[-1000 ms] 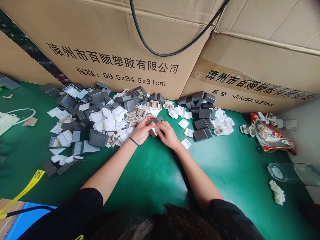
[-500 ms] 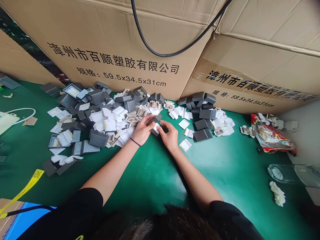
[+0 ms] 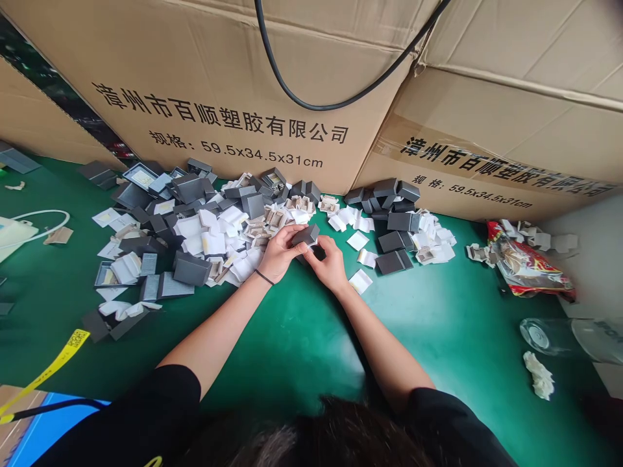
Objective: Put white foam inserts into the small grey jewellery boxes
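A small dark grey box [image 3: 305, 235] is held up between my two hands over the green table [image 3: 292, 337]. My left hand [image 3: 282, 253] wraps around its left side, thumb along the near edge. My right hand [image 3: 329, 263] pinches at its lower right, with the fingertips partly hidden by the box. Just left of my left hand lies a heap of white and beige paper inserts [image 3: 214, 233] mixed with dark grey boxes [image 3: 192, 268]. To the right of my right hand are several loose white cards [image 3: 361, 281].
A second group of dark boxes [image 3: 394, 261] with white inserts [image 3: 433, 237] sits right of centre. Large cardboard cartons [image 3: 219, 78] stand along the back. A red snack bag [image 3: 530, 263], a clear jar [image 3: 540, 336] and crumpled tissue [image 3: 539, 376] lie at the right.
The box in my hands has turned so its dark outside shows; the white piece seen at its opening is now out of sight. My right fingers have moved in closer against it.
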The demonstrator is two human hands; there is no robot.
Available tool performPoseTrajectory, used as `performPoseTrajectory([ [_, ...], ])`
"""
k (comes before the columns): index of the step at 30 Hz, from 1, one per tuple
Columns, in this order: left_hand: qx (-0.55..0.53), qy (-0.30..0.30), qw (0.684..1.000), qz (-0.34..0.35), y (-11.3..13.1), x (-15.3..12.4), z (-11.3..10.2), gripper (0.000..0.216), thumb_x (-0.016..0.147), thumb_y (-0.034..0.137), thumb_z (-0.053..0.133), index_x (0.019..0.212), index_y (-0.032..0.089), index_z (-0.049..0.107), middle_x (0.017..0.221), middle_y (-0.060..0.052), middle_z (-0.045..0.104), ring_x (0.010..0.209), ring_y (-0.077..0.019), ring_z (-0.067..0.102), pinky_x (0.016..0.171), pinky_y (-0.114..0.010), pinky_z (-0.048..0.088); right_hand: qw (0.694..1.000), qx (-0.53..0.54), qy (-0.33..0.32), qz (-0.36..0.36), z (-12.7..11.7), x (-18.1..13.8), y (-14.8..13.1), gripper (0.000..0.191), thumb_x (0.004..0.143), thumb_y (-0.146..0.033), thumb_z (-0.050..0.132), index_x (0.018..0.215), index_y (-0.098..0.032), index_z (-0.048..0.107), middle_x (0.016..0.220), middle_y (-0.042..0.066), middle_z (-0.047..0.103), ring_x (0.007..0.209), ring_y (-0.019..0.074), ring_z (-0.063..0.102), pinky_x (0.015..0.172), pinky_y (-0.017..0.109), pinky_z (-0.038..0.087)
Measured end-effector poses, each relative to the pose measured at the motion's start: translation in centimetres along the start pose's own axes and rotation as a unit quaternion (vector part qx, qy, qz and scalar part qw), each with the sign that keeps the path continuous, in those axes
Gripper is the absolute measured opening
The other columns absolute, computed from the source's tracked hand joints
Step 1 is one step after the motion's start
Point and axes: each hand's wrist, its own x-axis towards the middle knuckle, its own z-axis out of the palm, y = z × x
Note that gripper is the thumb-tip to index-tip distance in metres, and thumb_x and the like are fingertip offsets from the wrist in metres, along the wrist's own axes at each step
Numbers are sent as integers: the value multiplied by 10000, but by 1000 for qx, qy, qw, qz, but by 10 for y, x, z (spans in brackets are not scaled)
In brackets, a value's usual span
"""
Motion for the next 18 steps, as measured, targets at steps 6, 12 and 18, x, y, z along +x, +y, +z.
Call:
performPoseTrajectory([
  [6,-7,-7,1000,-6,0,-1,1,405,606,177,792,974,182,623,1137,-65,624,1121,-214,531,1005,-370,366,999,24,-26,31,-2,2,2,285,791,-450,569,885,-181,564,843,35,597,782,164,524,715,295,442],
  [12,-29,16,998,-58,2,-4,4,362,655,234,770,982,191,621,1061,-50,642,1018,-191,574,894,-324,432,999,-16,-34,16,-1,2,-2,273,824,-459,541,800,-192,589,789,33,603,741,166,523,687,300,445],
  [18,-127,-9,985,-120,-1,-1,2,236,768,312,666,965,194,610,990,-41,665,1031,-198,589,896,-331,451,993,-95,-7,-71,4,-4,-5,317,918,-385,422,923,-193,674,932,82,642,954,213,521,856,364,449],
])
